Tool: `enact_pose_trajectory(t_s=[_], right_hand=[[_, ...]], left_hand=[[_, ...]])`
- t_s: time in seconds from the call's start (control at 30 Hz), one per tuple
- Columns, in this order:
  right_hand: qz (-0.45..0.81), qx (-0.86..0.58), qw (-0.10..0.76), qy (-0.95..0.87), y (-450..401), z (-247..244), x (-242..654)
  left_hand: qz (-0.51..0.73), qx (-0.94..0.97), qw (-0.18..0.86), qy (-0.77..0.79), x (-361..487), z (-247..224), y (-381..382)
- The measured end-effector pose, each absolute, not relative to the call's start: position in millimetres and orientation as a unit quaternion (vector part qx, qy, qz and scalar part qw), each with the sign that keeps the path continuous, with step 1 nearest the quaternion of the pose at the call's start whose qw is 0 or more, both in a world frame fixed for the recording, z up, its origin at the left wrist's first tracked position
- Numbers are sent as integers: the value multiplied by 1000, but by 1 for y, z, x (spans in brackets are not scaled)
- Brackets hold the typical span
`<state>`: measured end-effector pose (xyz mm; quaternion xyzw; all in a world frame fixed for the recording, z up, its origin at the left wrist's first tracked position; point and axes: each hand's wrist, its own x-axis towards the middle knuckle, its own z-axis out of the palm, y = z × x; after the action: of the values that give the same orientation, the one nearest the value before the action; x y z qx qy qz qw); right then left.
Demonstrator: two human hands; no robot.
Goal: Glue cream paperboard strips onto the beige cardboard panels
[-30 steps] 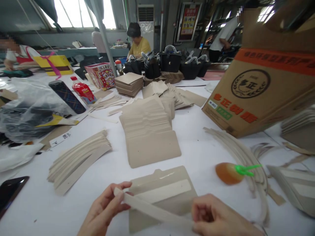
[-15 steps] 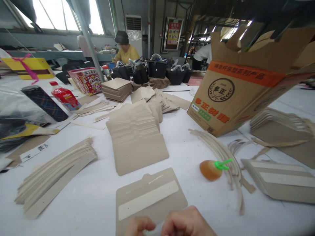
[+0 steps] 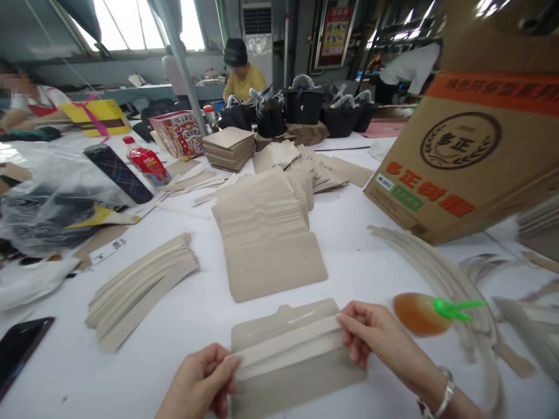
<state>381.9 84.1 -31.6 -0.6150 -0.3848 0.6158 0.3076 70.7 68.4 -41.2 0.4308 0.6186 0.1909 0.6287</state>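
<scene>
A pale strip (image 3: 288,342) is stretched between both of my hands, over a beige panel (image 3: 301,384) with rounded corners and a small tab on top. My left hand (image 3: 198,378) pinches its left end, and my right hand (image 3: 378,333) pinches the right end between thumb and fingers. Just below the held strip, another light strip (image 3: 297,359) lies across the panel. A shiny glue-like streak (image 3: 301,317) runs along the panel's upper part. Whether the held strip touches the panel, I cannot tell.
Left lies a fanned pile of strips (image 3: 144,285); ahead, stacked panels (image 3: 273,262). An amber bottle with a green nozzle (image 3: 419,314) and curved strips (image 3: 437,267) are right, before a cardboard box (image 3: 454,151). A phone (image 3: 21,349) lies at left. A person in yellow (image 3: 251,81) sits beyond.
My hands, close together at the bottom edge before, have moved up and apart. A strip now spans between them over the panel. The view has shifted left.
</scene>
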Motion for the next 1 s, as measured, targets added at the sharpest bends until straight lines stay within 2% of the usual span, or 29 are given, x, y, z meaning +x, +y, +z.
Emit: enact_pose_trajectory(t_s=[0.13,0.5,1.0], right_hand=[[584,-647,269,-409,94,-40,385],[575,-684,235,-384,100,-65,386],[578,-691,243,-360,97,-88,392]], left_hand=[[212,408,616,639,74,-40,82],[212,363,594,686,76,-59,96],[212,367,581,695,77,-59,95]])
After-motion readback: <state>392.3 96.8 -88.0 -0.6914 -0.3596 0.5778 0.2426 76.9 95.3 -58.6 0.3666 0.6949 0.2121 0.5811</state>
